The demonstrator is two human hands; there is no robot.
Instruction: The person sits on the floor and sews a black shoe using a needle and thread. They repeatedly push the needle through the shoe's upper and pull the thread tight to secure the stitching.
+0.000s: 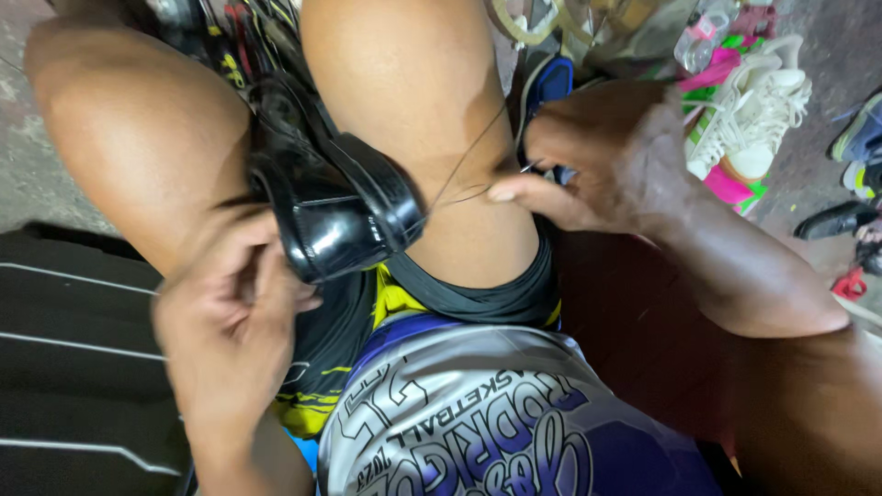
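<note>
Two bare hands work at a glossy black leather shoe (335, 207) that rests between the person's bare knees, just left of the middle of the frame, its sole edge turned toward the right. At the lower left, the left hand (230, 317) curls its fingers closed around the near end of the shoe, gripping it against the thigh. At the right of centre, the right hand (602, 156) has its thumb and fingers pressed together, pinching a thin metal needle (530, 166) whose tip only just shows. From that pinch a fine dark thread (459, 170) runs leftward across the bare right knee to the edge of the shoe, one strand arching upward and another lying lower along the skin. The person wears dark shorts with yellow trim (386, 303) and a purple and white sports jersey (478, 413), which fills the bottom centre of the frame. On the concrete floor (818, 55) at the upper right lie a white lace-up sneaker with pink and green parts (753, 115), a clear plastic bottle (703, 32) just beside it, and a blue shoe (549, 83) partly hidden behind the right hand. Further dark shoes sit at the right edge, too cut off to tell apart. A black cloth with thin white stripes (73, 349) covers the lower left corner.
</note>
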